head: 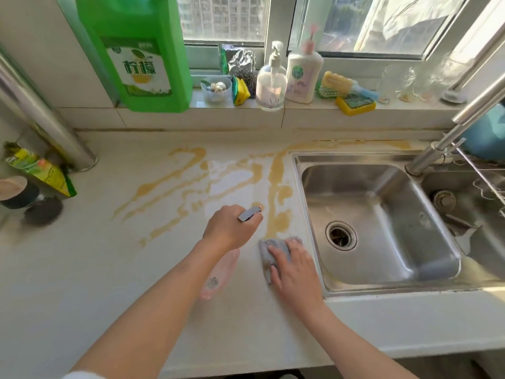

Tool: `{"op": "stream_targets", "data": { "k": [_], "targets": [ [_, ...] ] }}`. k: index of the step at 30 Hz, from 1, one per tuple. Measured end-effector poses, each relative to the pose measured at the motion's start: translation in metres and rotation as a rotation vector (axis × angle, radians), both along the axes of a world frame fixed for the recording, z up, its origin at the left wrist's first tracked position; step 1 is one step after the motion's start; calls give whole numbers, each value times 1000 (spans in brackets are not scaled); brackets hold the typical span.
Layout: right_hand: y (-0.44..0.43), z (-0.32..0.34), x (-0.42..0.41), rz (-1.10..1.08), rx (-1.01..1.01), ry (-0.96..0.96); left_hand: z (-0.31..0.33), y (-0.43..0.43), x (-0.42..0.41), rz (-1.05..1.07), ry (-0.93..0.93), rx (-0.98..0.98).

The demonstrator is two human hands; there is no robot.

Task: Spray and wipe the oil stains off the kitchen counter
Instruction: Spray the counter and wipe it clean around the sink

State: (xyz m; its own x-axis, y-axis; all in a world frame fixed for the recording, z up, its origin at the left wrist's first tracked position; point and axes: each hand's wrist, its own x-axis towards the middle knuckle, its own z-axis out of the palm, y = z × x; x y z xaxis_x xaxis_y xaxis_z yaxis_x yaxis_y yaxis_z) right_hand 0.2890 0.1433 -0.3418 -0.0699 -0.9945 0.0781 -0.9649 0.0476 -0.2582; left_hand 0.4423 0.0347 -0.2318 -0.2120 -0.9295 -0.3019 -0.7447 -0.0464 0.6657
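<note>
Beyond the cloth [273, 247], pressed under flat right hand [295, 272], oil stains [276, 173] are spread far and leftward. Spray bottle [218, 277] is gripped by left hand [229, 228], nozzle toward them.

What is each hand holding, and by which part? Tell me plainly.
Left hand grips the spray bottle at its neck, just below the grey nozzle. Right hand grips nothing; it presses flat on the grey cloth.

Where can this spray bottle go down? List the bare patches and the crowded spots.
Bare counter lies near-left, bordered by the oil stains behind, the left forearm, and the cup and packet at the left edge. A narrow strip runs in front of the sink. The windowsill is crowded with bottles and sponges.
</note>
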Motion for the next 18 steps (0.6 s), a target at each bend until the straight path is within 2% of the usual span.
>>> {"op": "stream_targets", "data": {
  "k": [3, 10, 15, 18],
  "targets": [
    [14, 0, 9, 15, 11, -30, 3, -2, -8, 16, -20, -35],
    [24, -2, -12, 237, 41, -75, 8, -10, -21, 41, -57, -141],
    [-45, -10, -36, 17, 62, -84, 7, -22, 1, 333, 168, -199],
    [-103, 1, -41, -27, 136, -15, 5, -25, 16, 488, 252, -251]
  ]
}}
